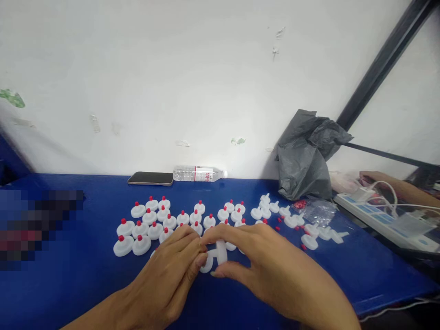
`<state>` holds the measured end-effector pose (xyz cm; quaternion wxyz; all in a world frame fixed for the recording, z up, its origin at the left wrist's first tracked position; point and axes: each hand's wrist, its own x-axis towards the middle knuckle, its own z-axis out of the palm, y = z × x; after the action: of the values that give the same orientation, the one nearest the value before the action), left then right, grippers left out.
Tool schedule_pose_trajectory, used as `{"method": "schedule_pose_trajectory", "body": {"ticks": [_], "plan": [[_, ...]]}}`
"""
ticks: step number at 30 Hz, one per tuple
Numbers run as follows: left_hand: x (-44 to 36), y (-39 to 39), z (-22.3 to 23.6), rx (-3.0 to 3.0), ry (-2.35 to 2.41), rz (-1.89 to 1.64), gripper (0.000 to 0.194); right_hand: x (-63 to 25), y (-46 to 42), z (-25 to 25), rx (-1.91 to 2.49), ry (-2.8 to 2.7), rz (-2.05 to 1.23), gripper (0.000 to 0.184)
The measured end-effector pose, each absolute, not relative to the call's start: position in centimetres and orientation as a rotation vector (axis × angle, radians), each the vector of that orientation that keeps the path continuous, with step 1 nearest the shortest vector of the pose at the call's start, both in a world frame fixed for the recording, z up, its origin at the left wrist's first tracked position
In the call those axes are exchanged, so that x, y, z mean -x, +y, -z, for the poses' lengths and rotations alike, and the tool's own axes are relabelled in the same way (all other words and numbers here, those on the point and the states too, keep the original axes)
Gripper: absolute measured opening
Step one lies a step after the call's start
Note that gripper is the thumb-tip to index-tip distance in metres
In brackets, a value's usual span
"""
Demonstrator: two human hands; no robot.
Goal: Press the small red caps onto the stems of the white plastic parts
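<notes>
Above the blue table's front part, my left hand (168, 270) and my right hand (271, 261) meet. Thumb and fingers of my right hand pinch a white plastic spout cap (222, 253) by its round rim, turned on its side with its stem pointing left. My left hand is closed, its thumb and fingertips against a second white round plastic piece (206, 264), partly hidden by the fingers. Behind the hands stand several white spout caps with red tips (141, 245). To the right lie several white spout caps without red tips (310, 241), among small loose red tips (277, 228).
Along the wall lie a phone (150, 178) and a clear plastic bottle (199, 173). A grey plastic bag (304, 156) stands at the back right, near a clear bag (319, 211) and a white power strip (385, 222) with cables. Another person's arm (402, 185) shows at the far right.
</notes>
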<state>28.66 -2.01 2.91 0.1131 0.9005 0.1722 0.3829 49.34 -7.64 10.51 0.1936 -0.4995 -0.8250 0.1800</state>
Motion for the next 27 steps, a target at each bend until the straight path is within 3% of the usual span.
{"method": "schedule_pose_trajectory", "body": {"ticks": [4,9,17,27], "plan": [[-28.6,-2.0,-3.4,-2.620,0.506,-1.110,0.021,-51.0,-8.5,-10.4,1.501,-2.279,-0.528,0.055],[-28.7,-2.4,-3.4,-2.628,0.434,-1.148,0.028,-55.0,-9.9,-10.5,1.743,-2.064,-0.375,0.040],[-29.4,-3.2,-3.1,-2.750,0.416,-1.053,0.017,-63.1,-9.7,-8.8,2.136,-1.698,-0.585,0.052],[-29.3,-2.6,-2.2,-2.737,0.638,-0.938,0.014,-66.3,-8.4,-7.7,2.167,-1.518,-0.705,0.053]]}}
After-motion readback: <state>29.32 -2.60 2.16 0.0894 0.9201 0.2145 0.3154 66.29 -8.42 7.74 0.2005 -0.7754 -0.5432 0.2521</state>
